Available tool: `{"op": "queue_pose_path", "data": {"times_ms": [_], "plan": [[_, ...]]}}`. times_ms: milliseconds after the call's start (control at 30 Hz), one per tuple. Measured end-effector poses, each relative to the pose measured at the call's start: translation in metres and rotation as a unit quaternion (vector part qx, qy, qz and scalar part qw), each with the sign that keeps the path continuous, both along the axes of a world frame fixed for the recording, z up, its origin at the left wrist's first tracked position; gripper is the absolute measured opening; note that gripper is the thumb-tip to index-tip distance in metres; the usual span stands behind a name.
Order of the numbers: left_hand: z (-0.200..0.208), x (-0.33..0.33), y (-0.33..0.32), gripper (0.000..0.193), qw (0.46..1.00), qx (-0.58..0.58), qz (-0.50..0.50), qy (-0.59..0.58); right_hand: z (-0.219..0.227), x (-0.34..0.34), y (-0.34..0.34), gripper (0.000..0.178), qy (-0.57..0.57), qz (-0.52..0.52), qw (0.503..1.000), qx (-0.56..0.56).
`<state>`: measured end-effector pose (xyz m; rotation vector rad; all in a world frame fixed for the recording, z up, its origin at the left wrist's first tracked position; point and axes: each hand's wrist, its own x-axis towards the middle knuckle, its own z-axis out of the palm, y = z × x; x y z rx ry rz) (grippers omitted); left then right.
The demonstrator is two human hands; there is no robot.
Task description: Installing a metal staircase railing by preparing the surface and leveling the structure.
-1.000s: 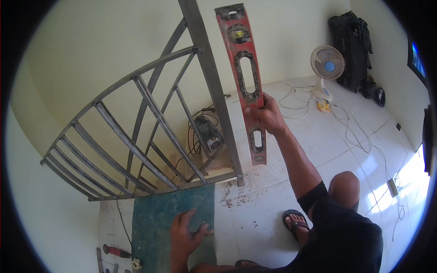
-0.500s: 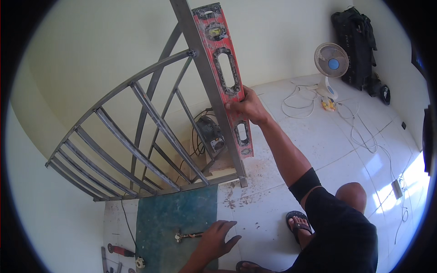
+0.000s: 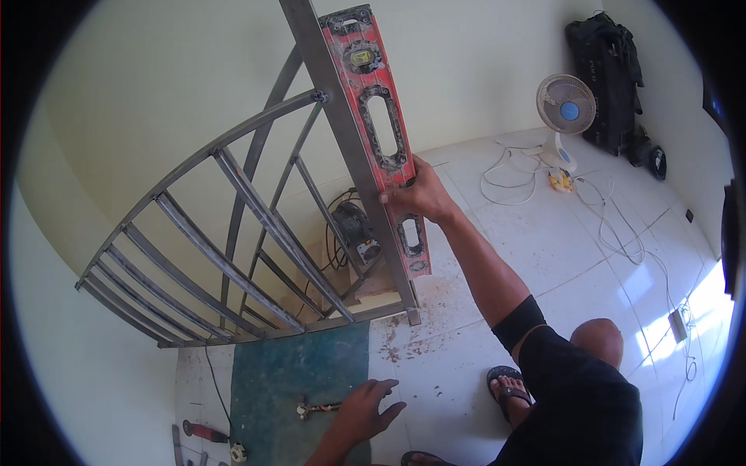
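My right hand (image 3: 416, 193) grips a red spirit level (image 3: 378, 116) and presses its long side against the square metal post (image 3: 340, 116) of a railing. The level stands nearly upright along the post, with its vial near the top. My left hand (image 3: 367, 412) hangs low at the front with fingers apart, holding nothing. Just beside it a hammer (image 3: 315, 408) lies on a green mat (image 3: 299, 365). The grey steel railing (image 3: 183, 221) has several bars between a curved upper rail and a bottom rail.
A dark machine with cables (image 3: 353, 229) sits behind the railing. A red power tool (image 3: 206, 431) lies at lower left. At the far right stand a fan (image 3: 566, 113) and a black bag (image 3: 606, 78). Cords (image 3: 614, 233) and a power strip (image 3: 678, 326) lie on the tiles.
The top of the post, with the railing and level, has shifted slightly left. My right hand stays on the level, a little lower in view. My left hand has barely moved.
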<state>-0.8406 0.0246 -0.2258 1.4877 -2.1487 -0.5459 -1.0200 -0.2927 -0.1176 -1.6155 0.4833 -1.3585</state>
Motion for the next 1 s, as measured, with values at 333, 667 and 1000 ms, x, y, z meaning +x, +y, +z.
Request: {"op": "queue_pose_path", "data": {"times_ms": [333, 667, 1000], "plan": [[0.002, -0.003, -0.004, 0.039, 1.0, -0.005, -0.001, 0.001, 0.006, 0.001, 0.007, 0.064, 0.004, -0.014, 1.0, -0.004], [0.028, 0.016, -0.036, 0.047, 0.986, -0.157, 0.04, -0.037, 0.005, 0.003, -0.003, 0.069, 0.021, -0.025, 0.999, -0.039], [0.297, 0.06, -0.227, 0.057, 0.849, -0.466, 0.1, -0.229, 0.121, -0.008, -0.008, 0.086, 0.011, -0.007, 0.994, -0.106]]}}
